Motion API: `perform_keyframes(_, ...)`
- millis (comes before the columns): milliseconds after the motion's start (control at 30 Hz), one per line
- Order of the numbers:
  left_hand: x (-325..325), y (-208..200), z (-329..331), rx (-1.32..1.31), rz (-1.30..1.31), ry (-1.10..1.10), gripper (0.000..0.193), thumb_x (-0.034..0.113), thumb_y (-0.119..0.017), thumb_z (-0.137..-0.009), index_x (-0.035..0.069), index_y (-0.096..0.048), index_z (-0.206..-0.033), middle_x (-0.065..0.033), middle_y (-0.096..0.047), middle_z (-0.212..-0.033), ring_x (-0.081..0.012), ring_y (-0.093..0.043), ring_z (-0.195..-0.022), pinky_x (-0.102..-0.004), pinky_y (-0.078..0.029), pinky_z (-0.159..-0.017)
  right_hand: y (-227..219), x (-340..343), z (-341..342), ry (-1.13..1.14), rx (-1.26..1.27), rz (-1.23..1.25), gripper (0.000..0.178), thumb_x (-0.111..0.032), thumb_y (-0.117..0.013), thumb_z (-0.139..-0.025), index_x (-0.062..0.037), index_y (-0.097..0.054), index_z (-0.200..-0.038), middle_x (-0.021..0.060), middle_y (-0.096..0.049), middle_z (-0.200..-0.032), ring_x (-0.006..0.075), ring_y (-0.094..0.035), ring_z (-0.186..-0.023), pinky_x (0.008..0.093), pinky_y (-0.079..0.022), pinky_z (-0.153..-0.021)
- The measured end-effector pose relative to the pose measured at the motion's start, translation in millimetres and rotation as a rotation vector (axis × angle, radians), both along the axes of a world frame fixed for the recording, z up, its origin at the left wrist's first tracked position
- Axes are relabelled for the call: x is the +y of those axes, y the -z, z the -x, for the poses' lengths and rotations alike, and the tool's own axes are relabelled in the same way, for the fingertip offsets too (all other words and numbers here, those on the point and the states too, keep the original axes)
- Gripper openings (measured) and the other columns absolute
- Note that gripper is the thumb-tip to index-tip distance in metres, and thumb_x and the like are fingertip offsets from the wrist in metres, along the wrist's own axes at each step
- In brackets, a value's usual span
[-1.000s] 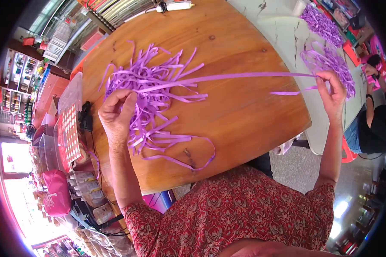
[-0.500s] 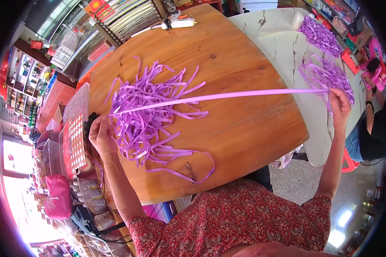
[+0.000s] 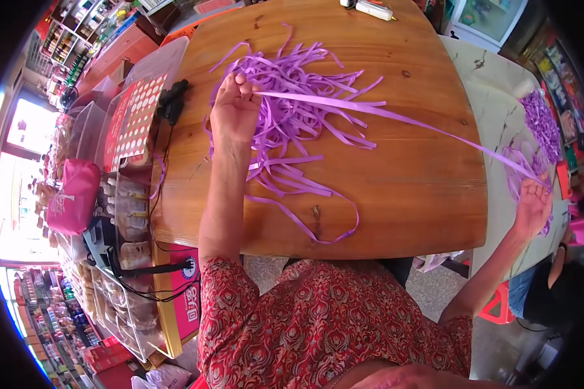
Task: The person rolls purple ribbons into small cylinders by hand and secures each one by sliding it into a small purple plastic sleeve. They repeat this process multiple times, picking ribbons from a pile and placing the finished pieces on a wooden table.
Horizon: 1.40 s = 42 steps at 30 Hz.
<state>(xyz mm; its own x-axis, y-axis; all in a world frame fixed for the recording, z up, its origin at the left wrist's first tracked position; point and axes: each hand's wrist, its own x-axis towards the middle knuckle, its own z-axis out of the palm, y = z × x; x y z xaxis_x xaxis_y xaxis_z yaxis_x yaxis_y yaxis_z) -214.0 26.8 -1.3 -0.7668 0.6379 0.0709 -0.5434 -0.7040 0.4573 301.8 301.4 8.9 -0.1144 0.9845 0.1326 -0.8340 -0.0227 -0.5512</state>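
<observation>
A single purple ribbon strip (image 3: 428, 125) spans the wooden table from hand to hand, sagging slightly toward the right. Its left end is pinched in the curled fingers of my left hand (image 3: 235, 110), over the edge of a tangled heap of purple ribbons (image 3: 292, 97). My right hand (image 3: 534, 204) grips the strip's other end, above the white table. Close beside that hand, partly behind it, lies a second bunch of purple ribbon (image 3: 519, 162). One loose ribbon loop (image 3: 331, 241) trails from the heap toward the near edge.
The wooden table (image 3: 422, 207) adjoins a marbled white table (image 3: 483, 81), where another purple pile (image 3: 542, 123) lies. A black corded tool (image 3: 172, 102) sits at the left edge beside a red dotted box (image 3: 133, 123). A white power strip (image 3: 374, 9) is at the back. Another person (image 3: 545, 292) sits at right.
My view has turned to the right. My left hand has moved inward over the heap's edge; my right hand has come lower and nearer. The strip, nearly straight before, now slopes and sags.
</observation>
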Motion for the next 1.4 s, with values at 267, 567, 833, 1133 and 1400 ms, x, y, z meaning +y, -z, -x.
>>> perform_keyframes(267,16.1,-13.9,-82.1,0.574,0.393,-0.016,0.016,0.001,-0.057,-0.087,0.003,-0.063,-0.102,-0.0033,-0.063,-0.079,-0.0067,-0.049,-0.062,-0.0208,-0.042,-0.057,-7.1,6.9,32.0,-0.578,0.329,-0.314,0.024,-0.003,-0.049,-0.090,0.0041,-0.046,-0.113,0.0128,-0.050,-0.102,0.0186,-0.051,-0.083,0.0333,-0.034,-0.080)
perform_keyframes(567,27.1,-25.4,-130.2,0.773,0.380,0.228,0.028,0.002,-0.056,-0.088,0.001,-0.056,-0.115,-0.0050,-0.063,-0.085,-0.0077,-0.048,-0.068,-0.0204,-0.039,-0.063,-26.8,-97.1,161.6,-0.141,-0.671,-0.788,0.018,-0.001,-0.053,-0.088,0.0024,-0.061,-0.104,0.0071,-0.058,-0.091,0.0088,-0.051,-0.073,0.0221,-0.040,-0.063)
perform_keyframes(833,34.9,-31.3,-151.0,0.625,0.291,0.347,0.017,0.001,-0.061,-0.085,0.003,-0.061,-0.101,-0.0045,-0.065,-0.086,-0.0100,-0.060,-0.079,-0.0195,-0.044,-0.065,-40.0,-128.4,197.9,-0.292,-0.729,-0.840,0.024,0.001,-0.056,-0.086,0.0047,-0.059,-0.109,0.0102,-0.060,-0.091,0.0091,-0.051,-0.072,0.0176,-0.039,-0.058)
perform_keyframes(1133,46.5,-32.2,-163.4,0.446,0.276,0.503,0.015,0.009,-0.059,-0.088,0.003,-0.061,-0.101,-0.0055,-0.064,-0.092,-0.0073,-0.051,-0.071,-0.0209,-0.039,-0.062,-29.3,-117.5,199.0,-0.252,-0.606,-0.899,0.025,0.011,-0.065,-0.075,0.0054,-0.060,-0.099,0.0106,-0.062,-0.094,0.0161,-0.060,-0.085,0.0260,-0.047,-0.075)
perform_keyframes(1400,54.3,-28.6,-173.5,0.489,0.249,0.412,0.014,0.000,-0.064,-0.084,0.003,-0.063,-0.098,0.0002,-0.062,-0.090,-0.0052,-0.053,-0.083,-0.0194,-0.043,-0.076,-27.4,-116.8,199.4,-0.108,-0.735,-1.002,0.023,0.011,-0.063,-0.077,0.0048,-0.060,-0.099,0.0136,-0.060,-0.096,0.0176,-0.058,-0.085,0.0266,-0.048,-0.074)
